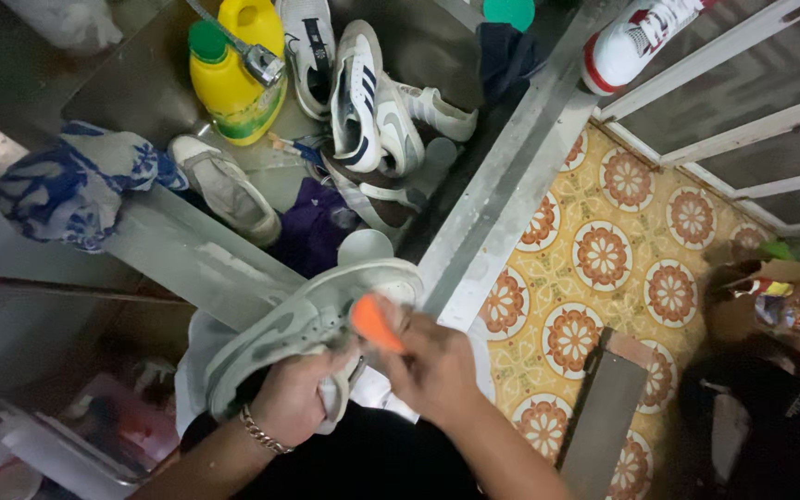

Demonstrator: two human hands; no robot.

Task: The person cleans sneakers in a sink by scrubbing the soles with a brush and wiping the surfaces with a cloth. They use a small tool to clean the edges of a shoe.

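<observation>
My left hand [291, 400], with a chain bracelet on the wrist, grips a pale grey-white sneaker [307, 324] from underneath, its sole side facing up. My right hand [432, 366] holds a small orange brush or sponge [374, 322] pressed against the sneaker's sole near the toe. Both hands are at the lower middle of the view, just in front of a metal sink [168, 241].
In the sink lie several white sneakers [358, 93], a grey shoe [224, 185], a yellow bottle with a green cap [229, 79] and dark cloth [312, 231]. A blue-patterned rag [76, 185] hangs on the sink's edge. A red-white sneaker [631, 42] sits at top right, above the patterned tile floor [604, 259].
</observation>
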